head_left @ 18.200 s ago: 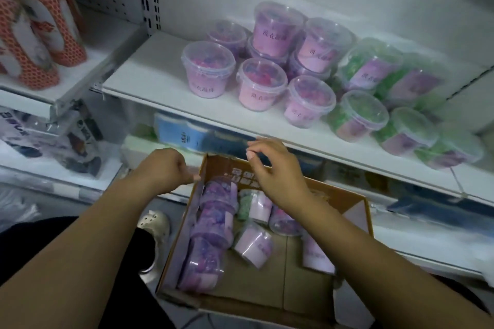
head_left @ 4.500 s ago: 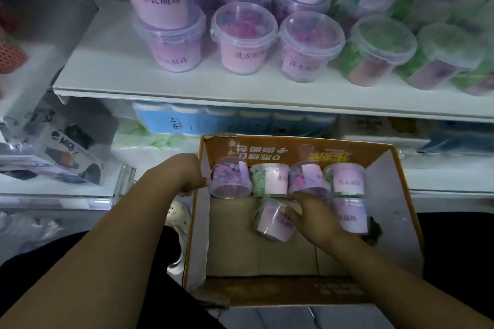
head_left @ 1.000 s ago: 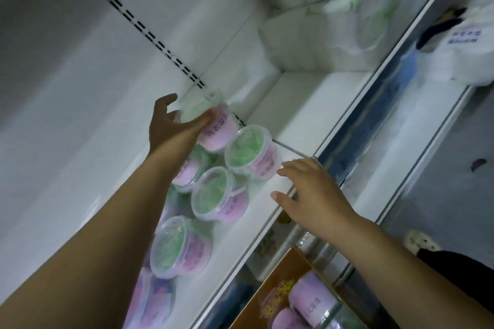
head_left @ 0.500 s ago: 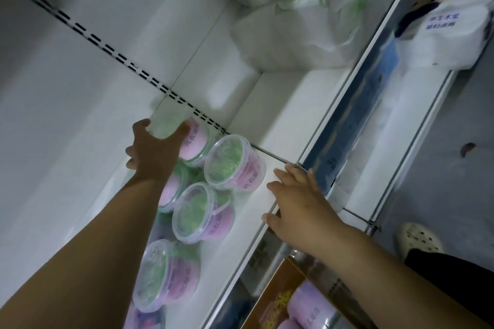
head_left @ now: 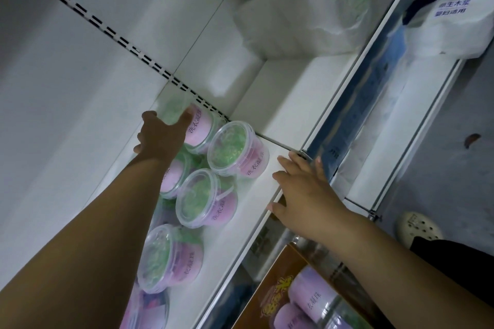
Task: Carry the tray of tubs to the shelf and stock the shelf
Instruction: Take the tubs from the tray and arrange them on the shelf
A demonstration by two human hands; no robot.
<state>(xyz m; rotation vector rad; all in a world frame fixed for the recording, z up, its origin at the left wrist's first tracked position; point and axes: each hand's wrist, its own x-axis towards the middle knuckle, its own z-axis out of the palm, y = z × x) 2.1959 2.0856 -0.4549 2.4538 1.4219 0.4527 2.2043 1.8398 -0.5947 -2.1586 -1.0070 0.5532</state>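
Note:
My left hand [head_left: 160,136] reaches to the back of the white shelf [head_left: 256,195] and grips a clear tub [head_left: 199,128] with a pink label and green lid, set on top of another tub. Several more green-lidded tubs [head_left: 205,197] stand in a row along the shelf beside my forearm. My right hand [head_left: 304,189] rests with spread fingers on the shelf's front edge and holds nothing. The cardboard tray [head_left: 278,286] shows at the bottom right, with purple-labelled tubs [head_left: 312,296] lying in it.
White plastic-wrapped packs [head_left: 291,8] fill the far end of the shelf past a thin divider. A lower shelf [head_left: 417,120] carries a white pack with blue print [head_left: 451,16]. A pale clog [head_left: 418,228] is on the grey floor.
The view has shifted slightly. My left hand has pushed the tub a little farther back on the stack; my right hand has stayed on the shelf edge.

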